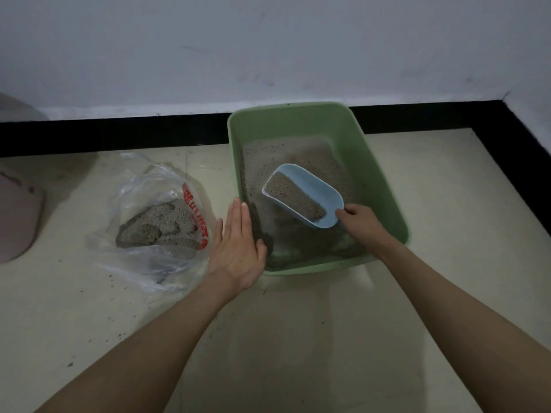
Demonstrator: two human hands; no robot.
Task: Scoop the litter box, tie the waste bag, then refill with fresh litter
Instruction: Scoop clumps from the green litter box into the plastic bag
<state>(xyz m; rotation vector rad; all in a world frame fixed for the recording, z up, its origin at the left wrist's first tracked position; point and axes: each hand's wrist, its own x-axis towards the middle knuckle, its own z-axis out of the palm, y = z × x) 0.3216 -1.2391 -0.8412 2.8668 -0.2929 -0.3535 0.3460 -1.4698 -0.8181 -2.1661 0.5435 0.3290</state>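
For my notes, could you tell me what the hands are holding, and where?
The right hand grips the blue scoop by its handle end; the left hand holds nothing.

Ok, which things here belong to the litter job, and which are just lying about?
Job:
green litter box
blue scoop, loaded, gripped by right hand
clear waste bag, open, holding litter
left hand, flat against the box's left rim

Lying about:
pinkish object at far left
scattered grains on the floor
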